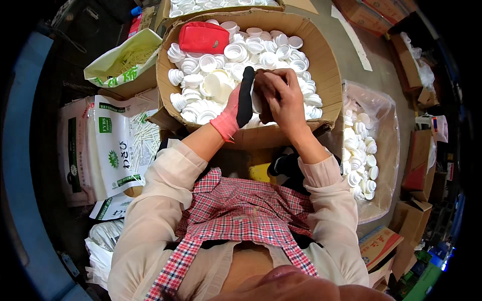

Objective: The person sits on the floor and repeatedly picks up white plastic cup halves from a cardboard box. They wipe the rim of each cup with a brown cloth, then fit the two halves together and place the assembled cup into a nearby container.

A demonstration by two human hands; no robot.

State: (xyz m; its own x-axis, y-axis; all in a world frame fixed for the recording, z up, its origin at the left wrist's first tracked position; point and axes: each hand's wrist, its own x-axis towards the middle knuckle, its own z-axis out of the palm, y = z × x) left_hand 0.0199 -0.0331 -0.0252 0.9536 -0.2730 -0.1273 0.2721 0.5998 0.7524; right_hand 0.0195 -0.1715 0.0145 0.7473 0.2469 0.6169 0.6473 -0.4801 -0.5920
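Observation:
Over the near side of a large cardboard box full of white plastic caps, my two hands meet. My left hand wears a pink and black glove and is closed around a white plastic cap, which shows only in part between the hands. Bare and curled, my right hand has its fingers pinched together at that same cap; its fingertips are partly in shadow. A red zip pouch lies on the caps at the box's far left.
To the right, a plastic-lined box holds more white caps. At the left are a bag of thin pale strips and a printed white sack with white sticks on it. Cardboard boxes line the right side.

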